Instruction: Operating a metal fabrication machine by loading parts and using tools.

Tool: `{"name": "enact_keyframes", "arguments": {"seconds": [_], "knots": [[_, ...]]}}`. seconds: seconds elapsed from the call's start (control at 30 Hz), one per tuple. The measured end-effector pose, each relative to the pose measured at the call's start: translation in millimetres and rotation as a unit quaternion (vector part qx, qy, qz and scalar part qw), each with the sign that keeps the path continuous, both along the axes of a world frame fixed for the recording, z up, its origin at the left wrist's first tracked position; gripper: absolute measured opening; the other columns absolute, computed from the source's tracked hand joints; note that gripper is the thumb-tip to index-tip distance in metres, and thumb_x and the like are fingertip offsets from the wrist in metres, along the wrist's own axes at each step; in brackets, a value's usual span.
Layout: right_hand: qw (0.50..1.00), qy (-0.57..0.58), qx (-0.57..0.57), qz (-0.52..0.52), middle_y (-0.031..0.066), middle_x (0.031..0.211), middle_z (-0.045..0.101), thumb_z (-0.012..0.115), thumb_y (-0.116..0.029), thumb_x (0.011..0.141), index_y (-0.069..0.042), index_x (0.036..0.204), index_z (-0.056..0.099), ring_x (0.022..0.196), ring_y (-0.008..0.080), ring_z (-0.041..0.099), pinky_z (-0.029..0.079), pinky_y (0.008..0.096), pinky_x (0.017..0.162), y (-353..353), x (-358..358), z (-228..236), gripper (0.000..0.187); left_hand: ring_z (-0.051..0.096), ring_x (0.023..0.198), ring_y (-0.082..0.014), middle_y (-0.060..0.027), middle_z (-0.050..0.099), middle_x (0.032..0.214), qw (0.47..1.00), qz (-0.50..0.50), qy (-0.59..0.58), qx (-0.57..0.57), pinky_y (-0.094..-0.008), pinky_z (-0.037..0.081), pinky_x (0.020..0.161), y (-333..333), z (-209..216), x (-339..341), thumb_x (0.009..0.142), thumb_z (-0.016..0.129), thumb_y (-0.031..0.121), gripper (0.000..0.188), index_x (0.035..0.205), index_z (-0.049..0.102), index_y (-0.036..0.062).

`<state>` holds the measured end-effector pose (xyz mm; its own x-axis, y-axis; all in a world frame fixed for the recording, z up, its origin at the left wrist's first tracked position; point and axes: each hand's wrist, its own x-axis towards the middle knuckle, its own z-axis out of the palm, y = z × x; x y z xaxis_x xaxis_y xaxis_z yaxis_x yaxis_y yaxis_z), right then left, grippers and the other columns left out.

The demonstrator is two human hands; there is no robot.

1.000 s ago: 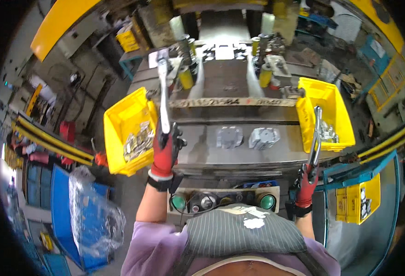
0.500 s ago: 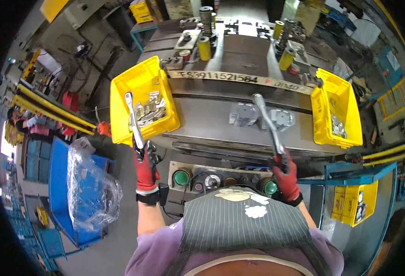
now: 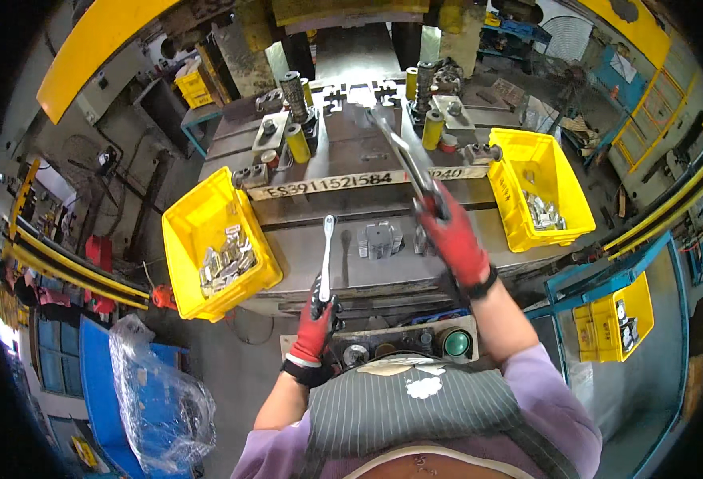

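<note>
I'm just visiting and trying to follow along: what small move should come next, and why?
Perhaps ease the long tool in the right hand slightly forward: its head points toward the brightly lit metal fittings, while the left hand holds its own wrench-like tool farther back.

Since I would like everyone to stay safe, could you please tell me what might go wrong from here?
The right tool, held in the right hand, appears to reach between the yellow posts, so it might knock one. The left tool, in the left hand, could bump the nearby metal block. The right forearm appears near a green button, so leaning might press it by accident.
</note>
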<state>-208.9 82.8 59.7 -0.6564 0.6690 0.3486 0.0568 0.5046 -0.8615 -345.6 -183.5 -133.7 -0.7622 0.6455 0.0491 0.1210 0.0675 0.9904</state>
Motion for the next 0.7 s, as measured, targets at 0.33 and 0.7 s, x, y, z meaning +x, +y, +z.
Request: {"name": "enact_keyframes", "arguments": {"seconds": [0.33,0.7], "knots": [[0.966,-0.209,0.148,-0.022,0.0198,0.097,0.060,0.060,-0.033,0.074,-0.001,0.111,0.051,0.092,0.0330,0.057,0.044,0.0383,0.080,137,-136,36,0.050,0.053,0.079,-0.0100,-0.0031,0.055,0.096,0.997,-0.008,0.080,0.023,-0.0242,0.045,0.069,-6,33,11,0.084,0.053,0.004,0.048,0.129,0.037,0.0046],[0.947,-0.252,0.193,-0.055,0.0201,0.098,0.060,0.058,-0.034,0.074,-0.003,0.116,0.050,0.095,0.0316,0.057,0.044,0.0374,0.083,114,-135,38,0.053,0.054,0.077,-0.0107,-0.0035,0.055,0.093,0.995,-0.010,-0.099,-0.024,-0.0245,0.045,0.069,-24,-34,3,0.084,0.056,0.009,0.048,0.128,0.037,0.0041]]}}
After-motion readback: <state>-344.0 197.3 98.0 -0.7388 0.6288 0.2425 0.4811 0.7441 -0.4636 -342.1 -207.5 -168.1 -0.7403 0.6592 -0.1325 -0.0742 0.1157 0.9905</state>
